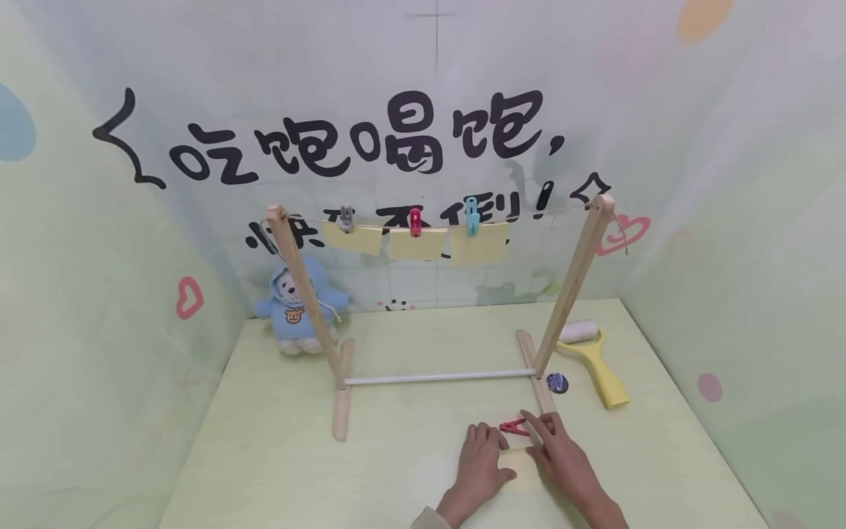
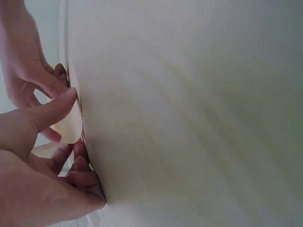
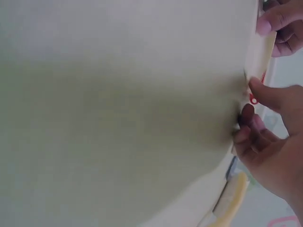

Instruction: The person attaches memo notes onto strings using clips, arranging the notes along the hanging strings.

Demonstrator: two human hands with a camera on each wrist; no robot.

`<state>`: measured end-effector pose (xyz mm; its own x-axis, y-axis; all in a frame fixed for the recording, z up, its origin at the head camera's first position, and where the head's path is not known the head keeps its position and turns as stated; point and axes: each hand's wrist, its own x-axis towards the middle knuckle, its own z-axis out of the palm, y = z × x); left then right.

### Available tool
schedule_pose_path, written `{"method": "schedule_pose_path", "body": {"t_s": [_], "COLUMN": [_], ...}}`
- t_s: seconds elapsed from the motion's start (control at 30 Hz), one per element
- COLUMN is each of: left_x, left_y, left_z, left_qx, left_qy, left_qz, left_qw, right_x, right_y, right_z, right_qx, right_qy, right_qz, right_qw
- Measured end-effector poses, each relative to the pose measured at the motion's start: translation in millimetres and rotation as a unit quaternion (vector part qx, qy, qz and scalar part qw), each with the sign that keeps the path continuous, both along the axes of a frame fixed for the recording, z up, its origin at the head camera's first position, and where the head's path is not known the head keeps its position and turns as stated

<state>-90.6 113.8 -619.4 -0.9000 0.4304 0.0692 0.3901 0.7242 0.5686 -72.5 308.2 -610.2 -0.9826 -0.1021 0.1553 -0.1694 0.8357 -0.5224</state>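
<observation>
Both hands are at a small pale yellow sheet of paper (image 1: 522, 476) low on the table. My left hand (image 1: 479, 463) is at its left end, fingers bent beyond the raised edge and thumb on the near side. At the other end is my right hand (image 1: 565, 464), thumb at the paper's edge and index finger reaching past it. In the left wrist view the paper (image 2: 72, 125) curves up between the hands. Just beyond the paper lies a red clothespin (image 1: 514, 427), close to the right index fingertip.
Behind stands a wooden rack (image 1: 571, 294) with a cord (image 1: 555, 213), where grey, red and teal clothespins (image 1: 472, 217) hold yellow papers (image 1: 418, 246). A blue plush toy (image 1: 297, 308) sits back left. At right lie a yellow-handled lint roller (image 1: 598, 371) and a dark blue round object (image 1: 557, 383).
</observation>
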Motion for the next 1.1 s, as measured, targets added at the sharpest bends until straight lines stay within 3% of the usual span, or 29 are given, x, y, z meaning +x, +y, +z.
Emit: {"method": "schedule_pose_path", "body": {"t_s": [0.17, 0.3, 0.4, 0.5, 0.6, 0.73, 0.83, 0.9, 0.97, 1.03, 1.1], "left_x": [2.1, 1.0, -2.4, -5.2, -6.4, -7.5, -10.4, -13.8, -18.7, -24.7, -31.8], "left_y": [-5.9, -10.3, -13.8, -17.3, -20.0, -21.3, -22.1, -22.6, -23.3, -24.3, -25.3], "left_z": [-0.1, 5.1, 8.0, 8.6, 6.6, 6.6, 15.3, 25.0, 35.8, 49.0, 65.0], "left_qx": [0.015, 0.047, 0.081, 0.138, 0.21, 0.281, 0.338, 0.383, 0.42, 0.44, 0.449], "left_qy": [0.016, -0.032, -0.073, -0.1, -0.095, -0.071, -0.093, -0.111, -0.113, -0.104, -0.096], "left_qz": [-0.023, -0.041, -0.047, -0.046, -0.048, -0.033, 0.006, 0.039, 0.059, 0.076, 0.092], "left_qw": [0.9995, 0.9975, 0.9929, 0.9842, 0.972, 0.9565, 0.9366, 0.9164, 0.8983, 0.8885, 0.8837], "right_x": [-3.6, -5.1, -7.7, -11.1, -12.8, -11.7, -10.4, -9.7, -9.1, -9.6, -11.0], "right_y": [7, 11, 9, 3, -2, -3, 0, 4, 7, 8, 10], "right_z": [2.6, 6.5, 7.7, 6.3, 2.4, -2.7, -5.3, -5.6, -3.4, 3.1, 16.3], "right_qx": [-0.017, -0.009, -0.003, 0.011, 0.04, 0.049, 0.0, -0.068, -0.174, -0.284, -0.359], "right_qy": [0.018, 0.023, 0.03, 0.015, -0.001, 0.011, 0.034, 0.033, -0.001, -0.046, -0.076], "right_qz": [0.07, 0.11, 0.093, 0.044, 0.003, -0.014, -0.019, -0.026, -0.035, -0.052, -0.071], "right_qw": [0.9972, 0.9937, 0.9952, 0.9989, 0.9992, 0.9986, 0.9992, 0.9968, 0.9841, 0.9562, 0.9277]}}
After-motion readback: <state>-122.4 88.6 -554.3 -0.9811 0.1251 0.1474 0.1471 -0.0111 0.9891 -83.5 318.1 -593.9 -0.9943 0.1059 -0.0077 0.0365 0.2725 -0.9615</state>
